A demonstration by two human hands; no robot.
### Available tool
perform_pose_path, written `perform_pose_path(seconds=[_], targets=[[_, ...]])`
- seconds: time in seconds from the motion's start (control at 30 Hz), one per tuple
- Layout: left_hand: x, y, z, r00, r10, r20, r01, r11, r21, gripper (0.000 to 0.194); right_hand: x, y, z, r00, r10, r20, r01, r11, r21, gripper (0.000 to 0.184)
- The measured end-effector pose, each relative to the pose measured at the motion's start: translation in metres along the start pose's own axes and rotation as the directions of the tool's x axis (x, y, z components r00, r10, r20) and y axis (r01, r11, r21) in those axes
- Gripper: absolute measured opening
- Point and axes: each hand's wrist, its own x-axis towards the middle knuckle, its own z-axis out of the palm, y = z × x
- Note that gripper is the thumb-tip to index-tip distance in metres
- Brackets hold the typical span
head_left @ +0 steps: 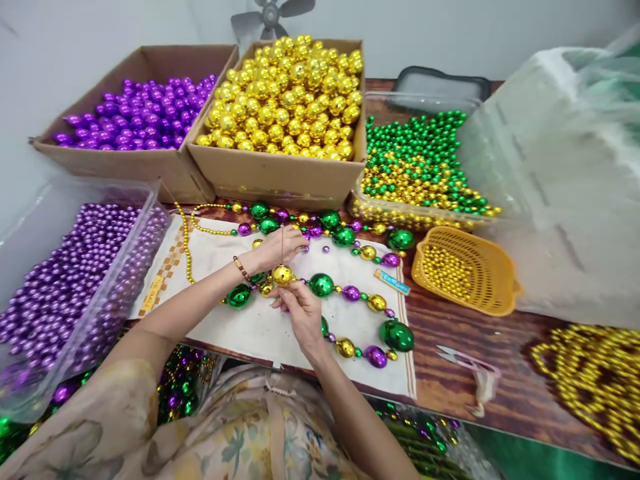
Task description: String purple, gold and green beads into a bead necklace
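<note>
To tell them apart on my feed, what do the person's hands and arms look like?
The left hand has a brownish beaded bracelet at the wrist and a pale floral sleeve higher up. The right hand and forearm are bare.

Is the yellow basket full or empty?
Partly filled: small gold beads lie in the yellow basket, but its right side shows bare.

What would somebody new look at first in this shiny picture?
Probably the gold balls, heaped high in the cardboard box at the back. Then maybe the shiny purple balls in the second box, just left of it. Closer in, large green, gold and purple beads lie across the white cloth, with the left hand and right hand among them.
</note>
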Motion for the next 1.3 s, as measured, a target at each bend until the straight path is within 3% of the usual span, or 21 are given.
perform_pose_path(seconds=[0.1, 0.23, 0.3, 0.4, 0.6, 0.73, 0.8, 0.87, 0.93, 1.03, 1.13, 1.3], targets=[[0.028, -0.004, 0.023, 0.98, 0.122, 0.159, -0.142, 0.982, 0.123, 0.016, -0.004, 0.002, -0.001, 1.0, -0.005, -0.019, 0.005, 1.0, 0.007, 0.019], [0.059, -0.001, 0.061, 0.899, 0.27, 0.344, -0.371, 0.888, 0.273, 0.019, -0.006, 0.003, -0.002, 1.0, -0.016, -0.015, 0.017, 1.0, 0.012, 0.022], [0.074, 0.0, 0.08, 0.88, 0.303, 0.365, -0.431, 0.833, 0.347, 0.02, -0.006, 0.004, -0.002, 1.0, -0.018, -0.011, 0.018, 1.0, 0.009, 0.023], [0.09, -0.005, 0.102, 0.888, 0.317, 0.333, -0.445, 0.775, 0.449, 0.025, -0.006, 0.003, -0.003, 1.0, -0.018, -0.009, 0.018, 1.0, 0.008, 0.024], [0.097, -0.014, 0.115, 0.9, 0.296, 0.321, -0.427, 0.748, 0.508, 0.024, -0.004, 0.002, -0.004, 1.0, -0.023, -0.008, 0.023, 0.999, 0.022, 0.023], [0.085, -0.001, 0.095, 0.94, 0.252, 0.229, -0.327, 0.857, 0.398, 0.009, -0.003, 0.0, -0.004, 1.0, -0.02, -0.023, 0.02, 1.0, 0.013, 0.023], [0.073, 0.009, 0.073, 0.973, 0.185, 0.138, -0.211, 0.955, 0.209, 0.01, -0.002, -0.001, -0.004, 0.999, -0.029, -0.031, 0.029, 0.999, 0.023, 0.02], [0.056, 0.017, 0.046, 0.997, 0.066, 0.051, -0.061, 0.994, -0.085, 0.017, 0.0, -0.001, -0.004, 0.998, -0.042, -0.039, 0.044, 0.998, 0.044, 0.019], [0.033, 0.023, 0.019, 0.998, -0.068, -0.019, 0.054, 0.916, -0.398, 0.024, 0.002, -0.001, -0.003, 0.998, -0.049, -0.05, 0.052, 0.997, 0.057, 0.019], [-0.005, 0.029, -0.011, 0.973, -0.208, -0.101, 0.073, 0.692, -0.718, 0.031, 0.005, -0.001, -0.004, 0.996, -0.065, -0.069, 0.068, 0.997, 0.048, 0.018], [-0.037, 0.034, -0.027, 0.948, -0.265, -0.179, -0.002, 0.553, -0.833, 0.031, 0.008, -0.004, -0.006, 0.993, -0.082, -0.081, 0.085, 0.996, 0.029, 0.016], [-0.064, 0.038, -0.037, 0.898, -0.329, -0.293, -0.12, 0.457, -0.881, 0.029, 0.012, -0.008, -0.009, 0.992, -0.11, -0.062, 0.107, 0.993, -0.05, 0.013]])
